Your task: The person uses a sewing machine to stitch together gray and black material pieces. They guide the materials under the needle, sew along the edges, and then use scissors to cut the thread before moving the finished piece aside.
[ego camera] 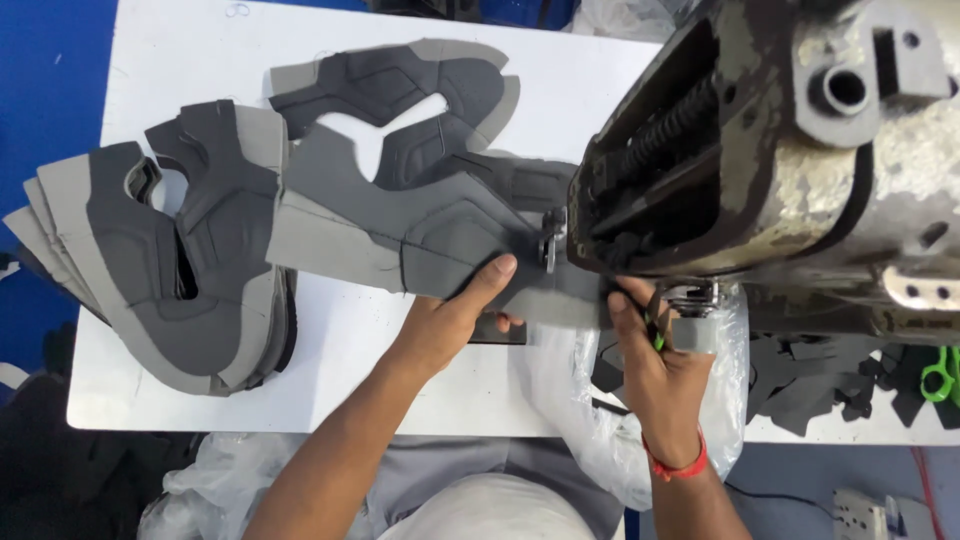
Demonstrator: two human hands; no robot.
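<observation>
My left hand (455, 315) grips the near edge of a grey shoe-upper piece (430, 215), thumb on top, with the piece fed toward the needle area of a worn sewing machine (780, 150). My right hand (650, 350) is at the piece's right end under the machine head, fingers closed on the fabric edge; a small green-handled snipper (657, 335) sits in that hand. A red band circles the right wrist.
A stack of grey shoe-upper pieces (170, 250) lies at the table's left. A second flat upper (400, 90) lies behind. A clear plastic bag (600, 420) hangs at the front edge. Dark scraps (810, 385) and green scissors (940, 375) lie at right.
</observation>
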